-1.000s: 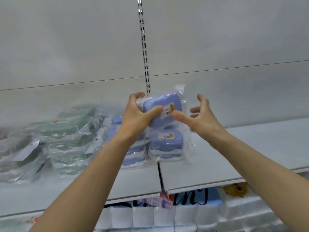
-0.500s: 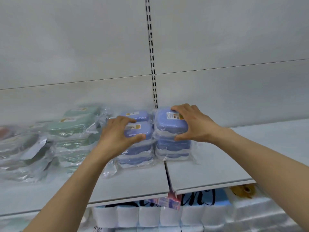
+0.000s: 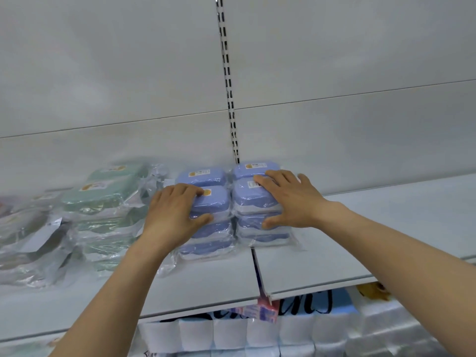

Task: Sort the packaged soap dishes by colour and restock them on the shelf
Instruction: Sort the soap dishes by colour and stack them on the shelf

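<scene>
Two front stacks of blue packaged soap dishes stand on the white shelf [image 3: 322, 264], with more blue packs behind them. My left hand [image 3: 175, 215] grips the top pack of the left blue stack [image 3: 216, 202], fingers over its top and thumb on its front. My right hand [image 3: 288, 199] grips the top pack of the right blue stack [image 3: 251, 198] the same way. A stack of green packaged soap dishes [image 3: 103, 191] stands to the left of the blue ones.
Loose, crumpled clear packs [image 3: 28, 235] lie at the far left of the shelf. A slotted upright [image 3: 229, 81] runs up the back panel. Below the shelf sit white wrapped rolls [image 3: 231, 336] and a red-and-white price tag [image 3: 262, 309].
A second ago both hands held one blue pack in the air. It was set on the right blue stack, and each hand now grips the top of a blue stack.
</scene>
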{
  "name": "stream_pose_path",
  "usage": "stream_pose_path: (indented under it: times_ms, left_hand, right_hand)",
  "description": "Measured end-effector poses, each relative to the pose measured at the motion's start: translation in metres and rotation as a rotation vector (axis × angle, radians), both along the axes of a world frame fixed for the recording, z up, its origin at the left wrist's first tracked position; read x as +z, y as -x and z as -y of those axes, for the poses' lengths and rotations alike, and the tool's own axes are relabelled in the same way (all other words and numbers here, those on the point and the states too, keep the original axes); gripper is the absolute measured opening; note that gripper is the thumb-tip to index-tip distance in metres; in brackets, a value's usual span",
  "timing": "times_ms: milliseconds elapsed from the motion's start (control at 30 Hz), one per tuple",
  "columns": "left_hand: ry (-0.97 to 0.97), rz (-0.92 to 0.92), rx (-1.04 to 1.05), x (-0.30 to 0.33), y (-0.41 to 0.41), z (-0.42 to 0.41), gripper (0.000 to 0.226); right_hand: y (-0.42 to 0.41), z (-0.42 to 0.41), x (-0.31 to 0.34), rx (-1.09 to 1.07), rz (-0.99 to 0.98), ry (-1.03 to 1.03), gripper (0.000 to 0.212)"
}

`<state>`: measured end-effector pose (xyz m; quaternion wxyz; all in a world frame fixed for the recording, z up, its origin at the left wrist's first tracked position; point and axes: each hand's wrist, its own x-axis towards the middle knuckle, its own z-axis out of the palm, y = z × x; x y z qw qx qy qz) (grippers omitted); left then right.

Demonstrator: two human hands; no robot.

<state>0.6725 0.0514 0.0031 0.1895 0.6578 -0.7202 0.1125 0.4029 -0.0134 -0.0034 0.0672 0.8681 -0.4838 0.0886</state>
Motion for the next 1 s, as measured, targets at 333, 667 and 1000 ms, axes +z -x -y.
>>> stream_pose_path:
  times_ms: [333, 667, 1000]
  left_hand:
    - [0.307, -0.066, -0.363, -0.029, 0.153, -0.015, 0.07]
    - [0.01, -0.122, -0.718, -0.129, 0.398, -0.051, 0.061]
    - [-0.78, -0.211, -0.684, -0.333, 0.593, -0.075, 0.066]
  right_hand:
    - [0.097, -0.062, -0.032, -0.059, 0.376, 0.345, 0.058]
    - [0.346, -0.167, -0.135, -0.462, 0.486, 0.186, 0.048]
    - [0.548, -0.23, -0.323, -0.867, 0.498, -0.556, 0.051]
